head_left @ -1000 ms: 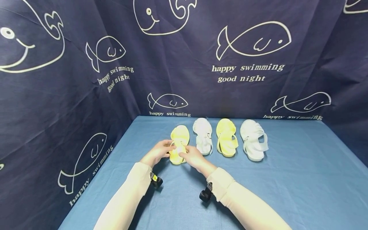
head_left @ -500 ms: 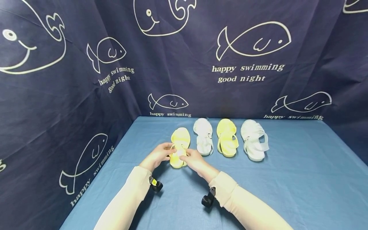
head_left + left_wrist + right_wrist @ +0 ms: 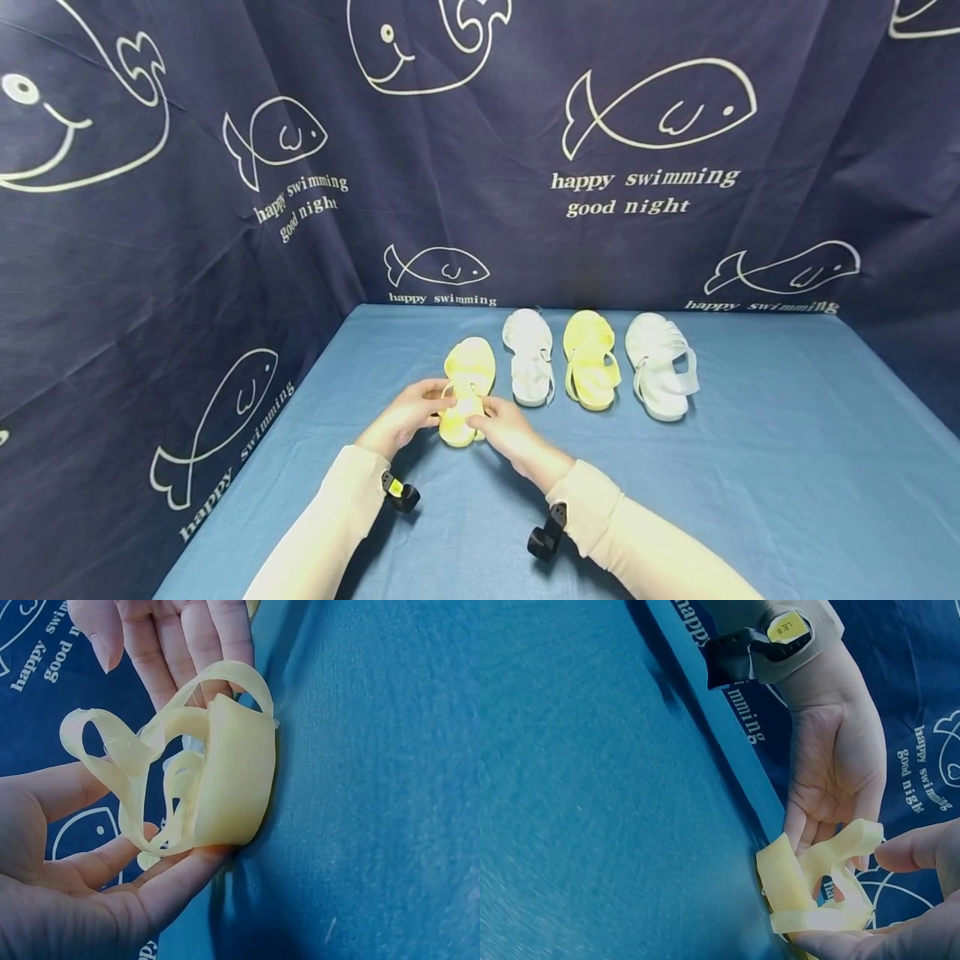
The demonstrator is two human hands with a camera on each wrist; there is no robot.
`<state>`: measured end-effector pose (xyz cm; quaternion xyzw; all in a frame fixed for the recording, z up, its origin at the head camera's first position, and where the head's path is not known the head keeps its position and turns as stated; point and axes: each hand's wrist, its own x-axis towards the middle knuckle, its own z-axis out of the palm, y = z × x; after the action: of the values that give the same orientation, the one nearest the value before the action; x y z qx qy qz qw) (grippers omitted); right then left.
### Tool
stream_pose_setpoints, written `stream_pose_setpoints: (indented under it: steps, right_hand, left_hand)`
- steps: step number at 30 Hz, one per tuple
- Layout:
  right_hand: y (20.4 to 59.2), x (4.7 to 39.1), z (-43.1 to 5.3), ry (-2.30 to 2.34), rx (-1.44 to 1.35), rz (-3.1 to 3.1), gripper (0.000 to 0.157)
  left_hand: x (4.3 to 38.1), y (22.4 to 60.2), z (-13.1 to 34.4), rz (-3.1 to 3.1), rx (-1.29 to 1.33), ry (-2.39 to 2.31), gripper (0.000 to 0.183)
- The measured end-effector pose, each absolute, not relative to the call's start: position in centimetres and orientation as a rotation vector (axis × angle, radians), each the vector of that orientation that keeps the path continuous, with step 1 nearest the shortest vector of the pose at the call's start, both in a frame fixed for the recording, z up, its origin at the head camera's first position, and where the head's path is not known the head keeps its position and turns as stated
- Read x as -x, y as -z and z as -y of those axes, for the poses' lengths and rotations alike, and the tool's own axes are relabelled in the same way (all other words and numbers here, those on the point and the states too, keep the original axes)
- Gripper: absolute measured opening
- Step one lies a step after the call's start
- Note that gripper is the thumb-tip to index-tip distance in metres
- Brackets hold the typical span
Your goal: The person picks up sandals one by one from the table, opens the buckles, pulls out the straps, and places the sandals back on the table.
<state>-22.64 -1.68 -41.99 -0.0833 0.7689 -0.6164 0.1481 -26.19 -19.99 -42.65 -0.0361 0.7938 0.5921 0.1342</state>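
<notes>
A yellow sandal (image 3: 469, 358) with thin straps lies at the left end of a row on the blue cloth, its heel towards me. My left hand (image 3: 408, 414) holds its left side, a fingertip at the strap and other fingers along the sole edge. On the opposite side my right hand (image 3: 517, 433) holds it near the heel. The left wrist view shows the sandal's heel and looped straps (image 3: 232, 772) between both hands. In the right wrist view, the thumb of my right hand (image 3: 922, 900) meets a strap; its fingers lie low along the sandal.
To the right stand a white sandal (image 3: 529, 358), another yellow sandal (image 3: 591, 358) and a second white sandal (image 3: 660, 367), side by side. Navy curtains (image 3: 480, 167) printed with fish close off the back and left of the blue cloth (image 3: 720, 500).
The left yellow sandal has slid a little towards me, with both hands on it throughout. The other sandals have stayed in place.
</notes>
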Motion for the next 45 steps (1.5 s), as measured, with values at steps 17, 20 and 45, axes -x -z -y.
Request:
stream_pose_setpoints:
  steps: [17, 20, 45]
  right_hand:
    - [42.0, 21.2, 1.8, 1.785, 0.246, -2.196, 0.057]
    - [42.0, 21.0, 1.8, 1.807, 0.247, -2.170, 0.057]
    - [41.4, 20.0, 1.2, 1.815, 0.235, -2.139, 0.053]
  left_hand:
    - [24.8, 42.5, 20.1, -2.306, 0.129, -1.705, 0.049]
    - [24.6, 42.5, 20.2, -2.299, 0.123, -1.716, 0.049]
    - [24.1, 42.6, 20.4, -2.224, 0.037, -1.748, 0.048]
